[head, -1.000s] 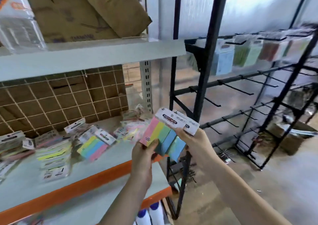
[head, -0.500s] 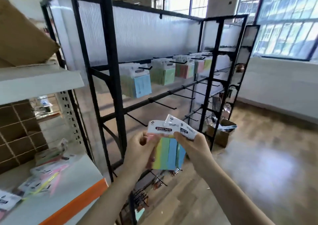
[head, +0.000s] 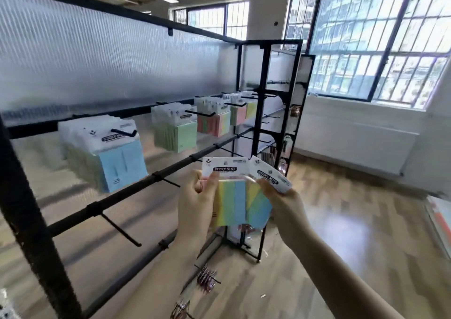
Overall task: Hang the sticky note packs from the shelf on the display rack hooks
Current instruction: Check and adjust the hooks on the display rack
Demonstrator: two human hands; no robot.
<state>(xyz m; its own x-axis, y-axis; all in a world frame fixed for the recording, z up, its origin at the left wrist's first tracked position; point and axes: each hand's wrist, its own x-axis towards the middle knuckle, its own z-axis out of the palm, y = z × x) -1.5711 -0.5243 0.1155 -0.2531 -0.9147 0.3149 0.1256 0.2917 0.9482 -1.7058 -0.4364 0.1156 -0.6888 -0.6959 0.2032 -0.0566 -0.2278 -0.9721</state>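
Observation:
Two sticky note packs with white header cards and pastel strips are held up in front of the black display rack [head: 170,169]. My left hand [head: 197,204] grips the front pack [head: 231,196] by its left side, thumb on the header. My right hand [head: 283,208] pinches the second pack [head: 262,204], which is tilted to the right behind the first. Several packs hang on the rack's upper hooks: blue ones [head: 114,157], green ones [head: 178,133], and pink and yellow ones [head: 217,120]. Bare hooks [head: 122,230] stick out of the lower bar.
A narrower black rack [head: 280,128] stands at the far end of the display. Small clips hang on low hooks [head: 207,277]. A ribbed translucent panel backs the rack. Wooden floor stretches to the right, with a stack of flat items [head: 441,223] at the right edge.
The view has swung right, away from the shelf, onto the display rack. Both hands have carried the two packs along and now hold them closer to the rack.

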